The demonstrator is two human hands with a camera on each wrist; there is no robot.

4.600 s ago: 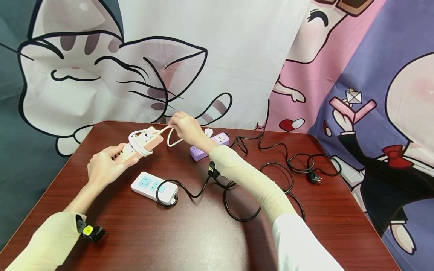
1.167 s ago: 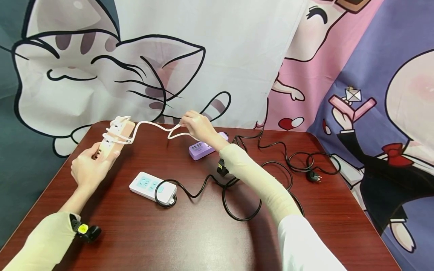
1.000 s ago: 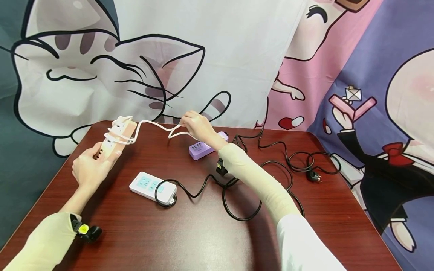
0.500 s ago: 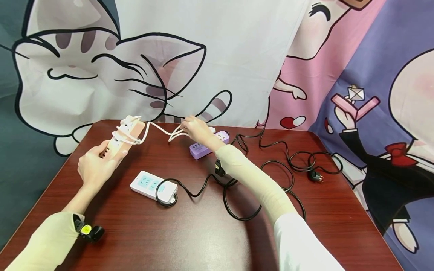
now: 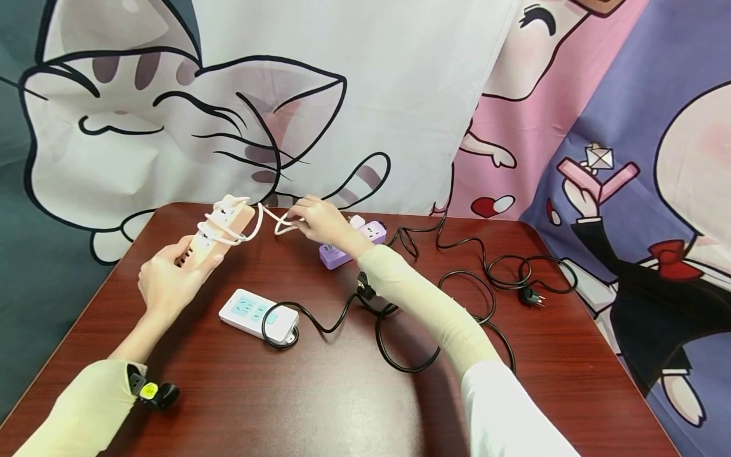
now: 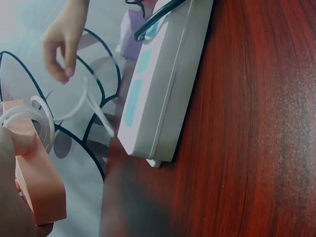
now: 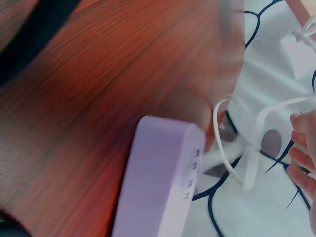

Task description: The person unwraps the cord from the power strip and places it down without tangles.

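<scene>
In the head view, my left hand (image 5: 171, 279) grips the lower end of a peach-and-white power strip (image 5: 200, 251), raised over the table's left side. White cord (image 5: 219, 231) is wound round its upper half, and a loose length runs right. My right hand (image 5: 316, 219) hovers at that loose length, fingers loosely bent. The left wrist view has the right hand's fingertips (image 6: 64, 79) apart from the white cord (image 6: 79, 106), with nothing between them. In the right wrist view, the loose cord (image 7: 254, 163) hangs in a loop beside the fingers.
A white power strip (image 5: 251, 311) with a black cord (image 5: 320, 327) lies in front. Behind the right forearm sits a purple power strip (image 5: 337, 257) with a white plug (image 5: 356, 221). Black cords with a plug (image 5: 531, 297) coil across the table's right. A cartoon cloth (image 5: 411, 114) hangs behind.
Over the last second, my left hand has moved right with the peach-and-white power strip. My right hand has shifted left and let go of the cord. More cord hangs loose than 4.6 seconds ago.
</scene>
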